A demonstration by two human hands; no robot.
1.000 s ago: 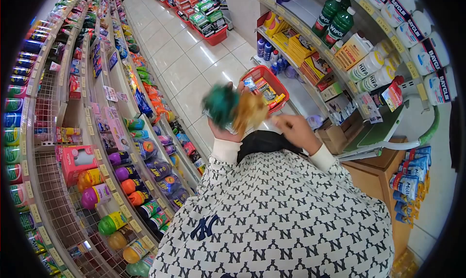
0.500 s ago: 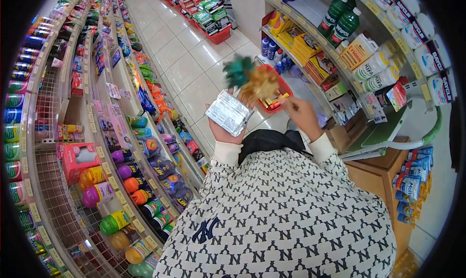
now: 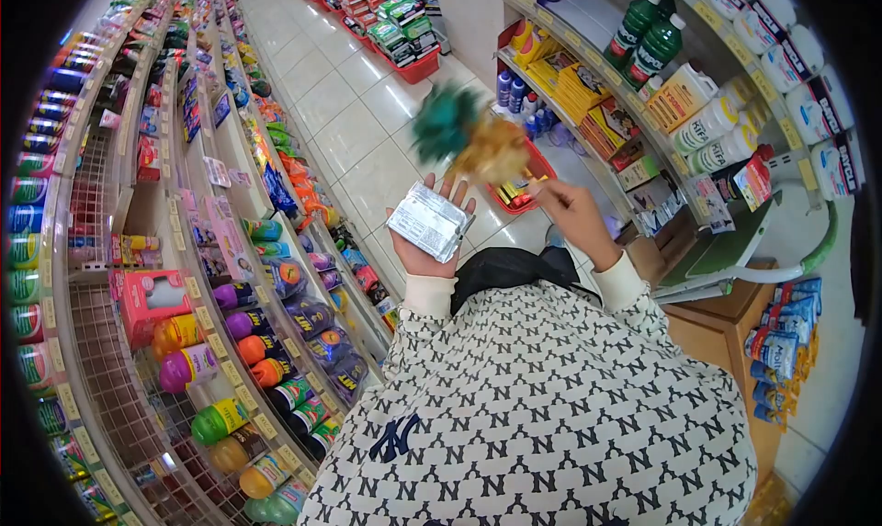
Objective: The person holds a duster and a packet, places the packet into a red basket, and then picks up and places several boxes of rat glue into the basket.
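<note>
While the right hand (image 3: 571, 215) clasps a green-and-tan feather duster (image 3: 469, 140), the left hand (image 3: 415, 253) loosely cups a light-looking, probably slippery flat silver foil packet (image 3: 430, 221) by its edges.

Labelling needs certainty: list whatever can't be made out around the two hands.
Head view:
- Green-and-orange fluffy bundle: motion blur hides its shape.
- Silver foil packet in left hand: print too small.
- Right hand: fingers' grip blurred.
- Red plastic basket: contents partly hidden by bundle.
</note>
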